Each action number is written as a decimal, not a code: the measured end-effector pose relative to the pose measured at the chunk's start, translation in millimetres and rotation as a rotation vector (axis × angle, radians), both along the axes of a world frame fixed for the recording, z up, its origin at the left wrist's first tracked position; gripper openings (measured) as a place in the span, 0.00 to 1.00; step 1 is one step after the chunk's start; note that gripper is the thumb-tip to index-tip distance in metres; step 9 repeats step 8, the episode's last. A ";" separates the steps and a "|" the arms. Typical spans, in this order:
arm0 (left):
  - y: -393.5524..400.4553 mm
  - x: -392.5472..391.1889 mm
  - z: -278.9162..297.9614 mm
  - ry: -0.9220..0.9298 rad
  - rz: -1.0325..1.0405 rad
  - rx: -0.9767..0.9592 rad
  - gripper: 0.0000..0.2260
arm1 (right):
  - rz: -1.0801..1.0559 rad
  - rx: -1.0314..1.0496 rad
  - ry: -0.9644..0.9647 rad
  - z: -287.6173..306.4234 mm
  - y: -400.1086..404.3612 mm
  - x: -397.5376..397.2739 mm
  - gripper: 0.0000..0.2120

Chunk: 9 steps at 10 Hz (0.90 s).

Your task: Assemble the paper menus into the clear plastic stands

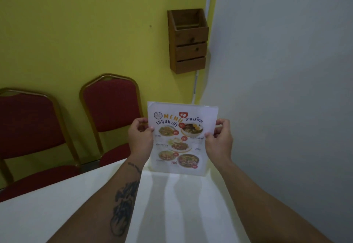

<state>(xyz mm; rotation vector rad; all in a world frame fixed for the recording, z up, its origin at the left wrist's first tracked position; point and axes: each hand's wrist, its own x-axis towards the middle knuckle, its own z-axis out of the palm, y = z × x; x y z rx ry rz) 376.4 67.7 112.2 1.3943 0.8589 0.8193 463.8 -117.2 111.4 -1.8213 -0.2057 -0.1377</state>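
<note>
A paper menu point(181, 139) with food photos and orange "MENU" lettering stands upright inside a clear plastic stand point(214, 110), whose glossy edge shows along the top and right side. The stand's foot rests at the far edge of the white table point(172, 204). My left hand point(140, 137) pinches the stand's left edge, thumb on the front. My right hand point(219, 139) pinches the right edge the same way. The bottom of the stand is partly hidden by my forearms.
Two red chairs with gold frames, one point(112, 109) nearer and one point(28, 128) at the left, stand beyond the table against a yellow wall. A wooden wall box point(189, 42) hangs above. A grey wall point(286, 89) runs close along the table's right side.
</note>
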 end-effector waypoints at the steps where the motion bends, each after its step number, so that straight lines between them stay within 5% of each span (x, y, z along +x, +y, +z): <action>1: 3.3 9.5 -6.1 0.026 0.001 0.043 0.12 | 0.003 0.012 0.013 -4.9 0.3 7.1 0.13; 5: 8.1 29.5 -13.4 0.231 0.069 0.335 0.07 | 0.028 0.020 0.023 -9.4 0.6 16.9 0.14; 9: 1.8 17.9 -14.5 0.257 -0.050 0.310 0.20 | 0.140 -0.108 0.028 -7.7 -14.5 19.7 0.18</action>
